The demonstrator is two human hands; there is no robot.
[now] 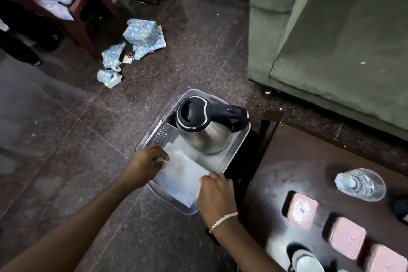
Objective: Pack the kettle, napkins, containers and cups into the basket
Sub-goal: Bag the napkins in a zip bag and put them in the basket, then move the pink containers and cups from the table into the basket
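A clear plastic basket (159,132) stands on the floor beside a dark table. A steel kettle (205,130) with a black lid and handle stands upright in its far half. A pack of white napkins (183,174) lies in the near half. My left hand (148,161) grips the pack's left edge and my right hand (216,192) grips its right edge. On the table sit three pink-lidded containers (302,210), a stack of clear plastic cups (359,183) lying on its side, and a white cup (306,260).
The dark wooden table (287,161) lies to the right of the basket. A green sofa (331,28) fills the upper right. Crumpled blue wrapping paper (134,46) litters the floor at upper left, near a wooden chair (66,6).
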